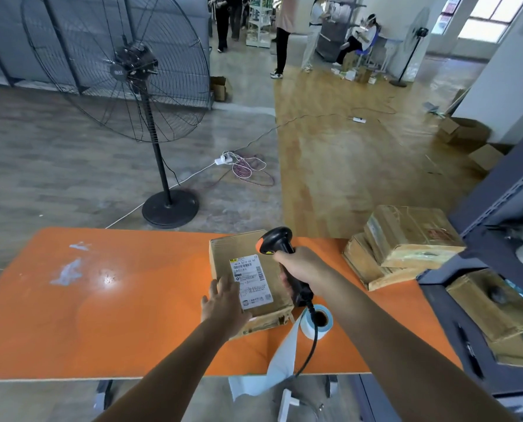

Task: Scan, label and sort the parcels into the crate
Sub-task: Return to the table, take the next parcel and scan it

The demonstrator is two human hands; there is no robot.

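On the orange table [101,315], left hand [225,303] lies flat on a brown, white-labelled parcel [272,269]; right hand [299,264] grips scanner [277,239].

A single wide-angle view is taken from the person's head, faced forward and tilted down. The orange desk [101,300] is seen from close above, filling the lower half. The left grip [223,303] and right grip [299,266] are framed near its middle, with the arms entering from the bottom edge. The floor [56,153] and a standing fan [132,68] are shown farther off.
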